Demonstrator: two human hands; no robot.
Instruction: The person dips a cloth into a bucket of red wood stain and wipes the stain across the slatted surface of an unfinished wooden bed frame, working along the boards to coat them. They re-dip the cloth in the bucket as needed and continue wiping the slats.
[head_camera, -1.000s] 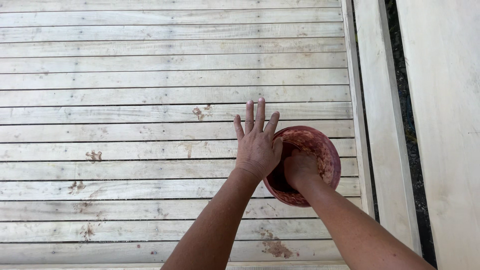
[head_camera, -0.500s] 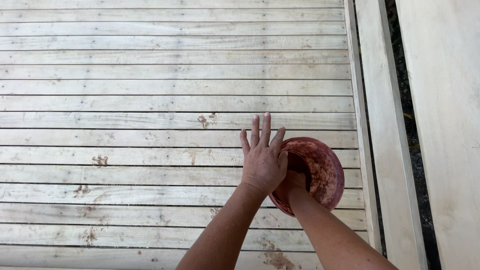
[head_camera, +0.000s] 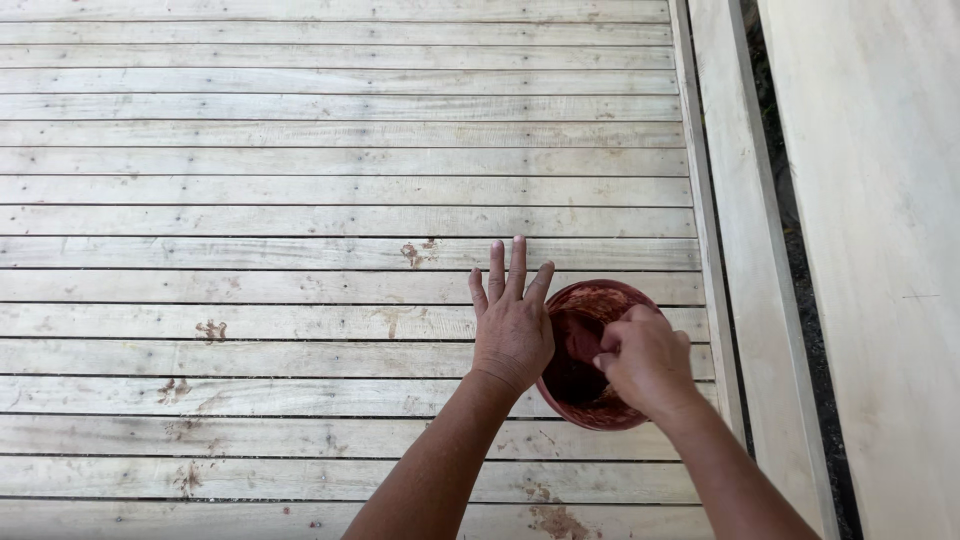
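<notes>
A round red bowl smeared with reddish-brown paste sits on a pale wooden slat panel. My left hand lies flat beside the bowl's left rim, fingers spread and pointing away from me, palm down on the slats. My right hand is curled over the bowl with its fingertips down inside, hiding the bowl's right part. Whether those fingers pinch any paste is hidden.
Reddish-brown smears dot the slats at the left, near the front and above my left hand. A long plank edges the panel on the right, then a dark gap and a wide pale board.
My right hand has come up from deep in the bowl to its right rim. My left hand stays flat by the bowl. The view has shifted slightly.
</notes>
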